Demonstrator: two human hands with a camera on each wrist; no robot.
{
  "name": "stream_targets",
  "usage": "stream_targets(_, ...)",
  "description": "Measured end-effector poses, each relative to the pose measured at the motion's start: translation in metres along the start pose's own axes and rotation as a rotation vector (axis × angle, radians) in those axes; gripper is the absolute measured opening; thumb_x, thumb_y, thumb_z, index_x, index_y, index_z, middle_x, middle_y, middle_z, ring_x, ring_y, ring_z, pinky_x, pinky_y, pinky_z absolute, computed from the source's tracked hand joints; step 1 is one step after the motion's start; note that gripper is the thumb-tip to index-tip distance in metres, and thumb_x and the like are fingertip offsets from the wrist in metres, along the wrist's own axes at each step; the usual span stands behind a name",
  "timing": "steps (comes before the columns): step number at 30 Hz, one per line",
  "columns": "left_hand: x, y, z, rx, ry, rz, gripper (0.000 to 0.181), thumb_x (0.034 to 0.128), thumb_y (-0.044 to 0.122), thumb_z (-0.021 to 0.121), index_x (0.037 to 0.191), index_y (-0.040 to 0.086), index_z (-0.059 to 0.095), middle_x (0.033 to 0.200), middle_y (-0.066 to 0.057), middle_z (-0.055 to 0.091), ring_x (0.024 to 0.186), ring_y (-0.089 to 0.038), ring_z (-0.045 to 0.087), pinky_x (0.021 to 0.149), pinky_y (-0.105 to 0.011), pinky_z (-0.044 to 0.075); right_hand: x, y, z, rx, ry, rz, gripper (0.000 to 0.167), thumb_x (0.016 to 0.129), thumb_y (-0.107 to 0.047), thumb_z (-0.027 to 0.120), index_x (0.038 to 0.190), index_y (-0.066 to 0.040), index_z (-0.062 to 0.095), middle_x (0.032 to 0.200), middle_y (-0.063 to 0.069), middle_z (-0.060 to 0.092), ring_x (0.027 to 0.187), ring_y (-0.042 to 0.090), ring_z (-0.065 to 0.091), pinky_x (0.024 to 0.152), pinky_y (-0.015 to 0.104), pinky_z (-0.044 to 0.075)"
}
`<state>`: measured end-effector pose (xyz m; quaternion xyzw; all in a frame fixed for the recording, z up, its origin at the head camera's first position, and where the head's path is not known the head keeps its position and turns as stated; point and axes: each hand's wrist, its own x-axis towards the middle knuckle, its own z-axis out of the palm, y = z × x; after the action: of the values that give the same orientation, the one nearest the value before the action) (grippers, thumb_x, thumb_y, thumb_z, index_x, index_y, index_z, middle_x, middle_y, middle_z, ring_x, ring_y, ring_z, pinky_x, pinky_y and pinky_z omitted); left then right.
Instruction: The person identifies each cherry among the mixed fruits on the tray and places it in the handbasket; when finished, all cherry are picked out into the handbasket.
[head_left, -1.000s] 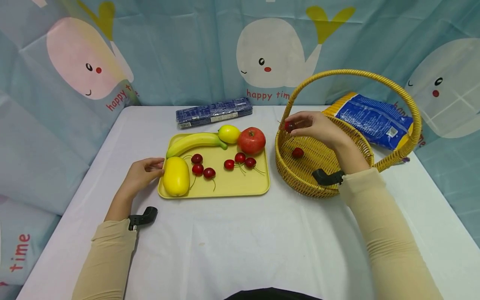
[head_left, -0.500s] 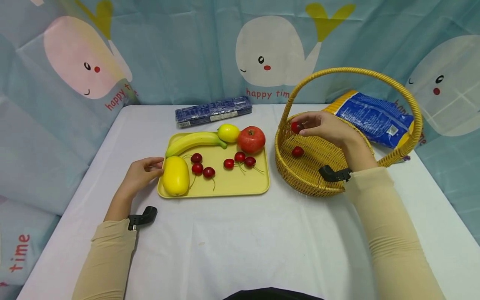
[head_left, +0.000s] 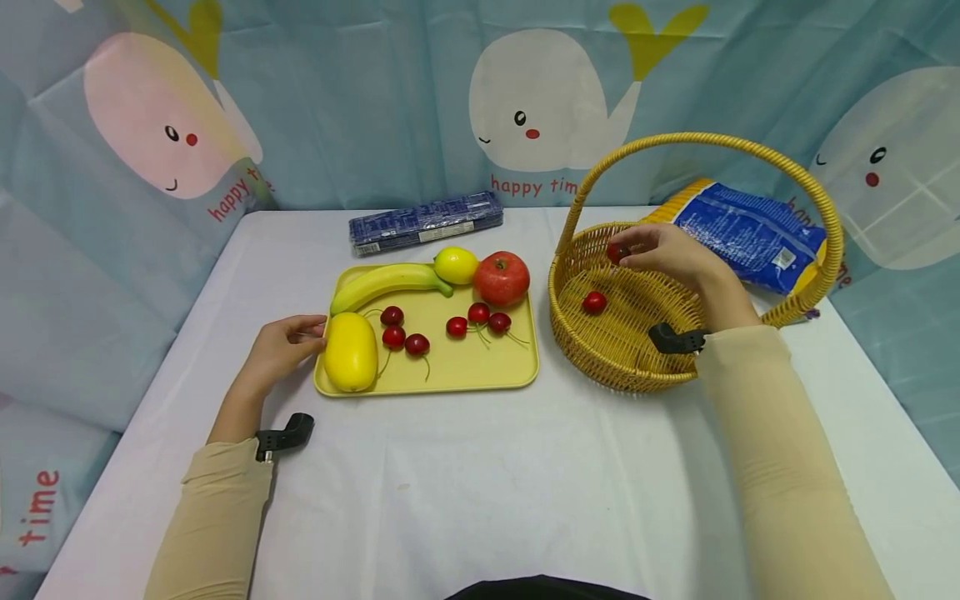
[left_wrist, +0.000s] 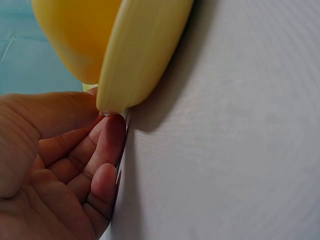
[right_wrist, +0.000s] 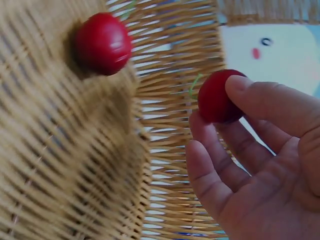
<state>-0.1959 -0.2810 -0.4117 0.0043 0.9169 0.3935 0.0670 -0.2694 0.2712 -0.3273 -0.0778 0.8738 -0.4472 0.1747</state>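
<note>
Where the head view looks down on the surface point(head_left: 487, 483), I see the right hand point(head_left: 678, 257) holding a cherry point(head_left: 617, 253) over the basket point(head_left: 630, 321); a second cherry point(head_left: 594, 302) lies on the basket's floor. Across from it, the left hand point(head_left: 281, 350) is at the tray point(head_left: 457, 373), by its left edge, next to the yellow fruit point(head_left: 350, 352). The tray also carries a banana point(head_left: 386, 284), a lemon point(head_left: 455, 265), a red fruit point(head_left: 502, 278) and six cherries point(head_left: 417, 344) in two groups of three. A blue pack point(head_left: 426, 225) lies behind the tray, a blue bag point(head_left: 750, 237) behind the basket.

From the left wrist, thumb and fingers pinch the tray's edge.

From the right wrist, the held cherry sits between thumb and fingers, apart from the second one.
</note>
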Motion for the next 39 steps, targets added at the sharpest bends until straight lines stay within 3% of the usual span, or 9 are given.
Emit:
stream_targets(5,0.0,0.0,0.0,-0.004,0.0,0.001,0.047,0.0895,0.016,0.06,0.131,-0.003,0.048,0.11,-0.019,0.056,0.09,-0.023,0.055,0.067,-0.007,0.041,0.009,0.005,0.006,-0.103,-0.027,0.016,0.041,0.088,-0.01,0.062,0.126,-0.002,0.053,0.121,0.018,0.054,0.106,0.024,0.05,0.092,0.038,0.041)
stream_targets(9,0.0,0.0,0.0,-0.006,-0.003,0.001,0.047,0.0898,0.016,0.06,0.131,-0.002,0.048,0.11,-0.02,0.056,0.092,-0.026,0.055,0.067,-0.007,0.041,0.015,0.01,0.012,-0.135,-0.046,-0.006,0.038,0.086,-0.005,0.061,0.124,0.002,0.054,0.119,0.02,0.055,0.104,0.027,0.051,0.086,0.034,0.044)
stream_targets(18,0.001,-0.002,0.0,-0.003,-0.005,0.002,0.047,0.0894,0.016,0.06,0.131,-0.002,0.048,0.11,-0.019,0.057,0.091,-0.024,0.055,0.068,-0.008,0.041,0.019,0.018,0.018,-0.182,-0.078,0.009,0.037,0.085,-0.001,0.06,0.122,0.003,0.054,0.12,0.022,0.054,0.107,0.031,0.05,0.089,0.042,0.043)
stream_targets(30,0.002,-0.002,0.0,-0.006,-0.002,0.0,0.047,0.0891,0.015,0.06,0.131,-0.002,0.048,0.11,-0.018,0.057,0.091,-0.022,0.054,0.068,-0.008,0.041,0.021,0.02,0.021,-0.202,-0.109,0.015,0.038,0.082,0.005,0.061,0.12,0.004,0.054,0.116,0.023,0.054,0.106,0.034,0.05,0.088,0.044,0.043)
stream_targets(39,0.001,-0.002,0.0,-0.012,-0.006,-0.006,0.047,0.0893,0.017,0.06,0.131,-0.002,0.048,0.111,-0.018,0.057,0.09,-0.02,0.054,0.069,-0.008,0.041,0.023,0.022,0.022,-0.18,-0.146,0.017,0.038,0.082,0.005,0.062,0.12,0.003,0.054,0.113,0.022,0.057,0.104,0.033,0.052,0.085,0.039,0.045)
